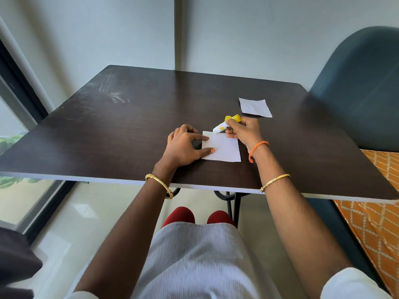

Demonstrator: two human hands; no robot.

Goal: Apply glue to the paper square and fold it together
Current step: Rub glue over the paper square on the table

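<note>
A view from above a seated person's lap, looking down at a dark wooden table [133, 117]. Near the middle of the table, close to the front edge, lies a white paper square [224, 148], flat and unfolded.

The left hand [183, 145] rests on the paper's left edge. Its forefinger and thumb are stretched out straight and press down on the sheet, while the other fingers curl loosely on the tabletop beside it. It grips nothing; it seems placed there to pin the paper so that it does not slide under the glue.

The right hand [243, 129] is curled around a glue stick [224, 125] with a white barrel and a yellow end. The stick is tilted, yellow end up and away, and its lower tip touches the paper at the far edge, near the far left corner. Judging by this, gluing is under way and folding is not yet begun.

An orange thread bracelet [258, 150] circles the right wrist, and a gold bangle sits on each forearm.

A second white paper square [254, 107] lies well apart, farther back on the right of the table. A dark teal chair [364, 87] stands beyond the table's right side.
</note>
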